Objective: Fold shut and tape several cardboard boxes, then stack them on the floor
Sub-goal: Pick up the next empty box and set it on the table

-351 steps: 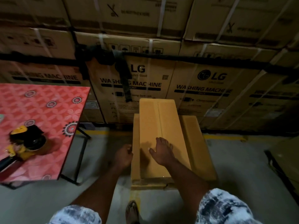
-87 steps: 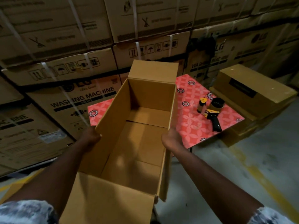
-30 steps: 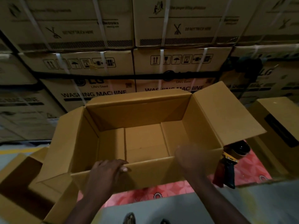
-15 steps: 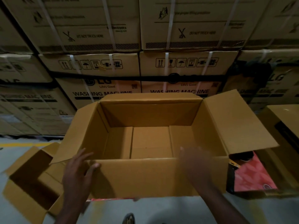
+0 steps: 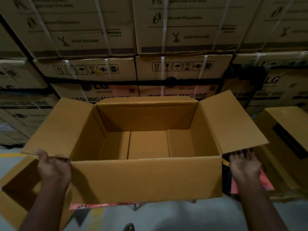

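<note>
Here the open cardboard box [image 5: 146, 177] is sitting on the red table [image 5: 266, 185], flaps spreading outward; the left hand [image 5: 53, 165] is gripping the left flap [image 5: 58, 127] at its near edge; the right hand [image 5: 245, 164] is holding nothing, fingers straight and spread, fingertips at the right flap [image 5: 233, 124]; a second open box [image 5: 13, 205] is lying on the floor, left.

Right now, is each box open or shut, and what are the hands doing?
Middle box, open and empty, on the table.
Floor box on the left, open.
Side box on the right, shut.
Left hand, grips the left flap.
Right hand, open, beneath the right flap.
</note>
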Tool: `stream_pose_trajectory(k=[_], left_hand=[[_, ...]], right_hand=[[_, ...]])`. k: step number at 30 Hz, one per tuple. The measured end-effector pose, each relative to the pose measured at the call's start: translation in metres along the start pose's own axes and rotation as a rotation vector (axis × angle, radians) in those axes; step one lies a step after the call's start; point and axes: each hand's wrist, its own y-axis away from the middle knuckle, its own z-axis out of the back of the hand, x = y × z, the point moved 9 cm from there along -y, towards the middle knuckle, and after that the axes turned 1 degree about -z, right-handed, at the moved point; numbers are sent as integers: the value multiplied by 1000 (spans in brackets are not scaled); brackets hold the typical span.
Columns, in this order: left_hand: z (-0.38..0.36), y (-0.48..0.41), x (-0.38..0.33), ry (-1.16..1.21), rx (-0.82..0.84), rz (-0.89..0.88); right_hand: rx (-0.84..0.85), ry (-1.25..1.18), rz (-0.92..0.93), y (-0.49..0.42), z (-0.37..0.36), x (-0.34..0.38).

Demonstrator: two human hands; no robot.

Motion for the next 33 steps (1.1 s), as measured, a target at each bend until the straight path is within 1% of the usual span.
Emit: stream_pose_trajectory(k=[1,2,3,4,5,7,8,9,11,13,15,19,21,23,27,30,33], left_hand=[[-4,5,-3,-163,6,-83],[-5,7,-6,-416,-4,-187],[-9,10,-6,-716,18,-280],[-16,13,-2,-963,91,-371],[-27,20,6,-1105,225,-444],[-46,32,23,-1314,492,-585],[-48,34,32,-1442,543,-635],[-44,29,38,-1531,546,-648],[-38,23,41,-1592,518,-618],[-41,26,39,-1586,508,-619],[-44,30,37,-1578,498,-627],[-48,34,34,-1567,477,-611],[-48,34,33,-1574,468,-606],[-49,32,33,-1592,461,-598],[-51,32,34,-1649,461,-577],[-56,30,31,-1699,457,-561],[-65,16,26,-1709,430,-520]], right_hand=[[78,-161,-88,6,-20,-7],[189,-221,-100,18,-44,-6],[216,-182,20,20,-52,2],[229,-127,80,22,-56,6],[250,-43,126,24,-60,7],[314,138,197,29,-70,4],[349,213,216,31,-75,1],[361,313,251,32,-79,-2],[387,474,360,34,-85,-2],[437,590,444,38,-91,-4],[467,670,486,43,-95,-6],[471,771,516,40,-96,-10],[466,938,575,36,-98,-13],[477,1169,662,37,-105,-19],[567,1604,880,50,-123,-34],[583,1743,912,53,-138,-41],[525,1824,956,40,-160,-43]])
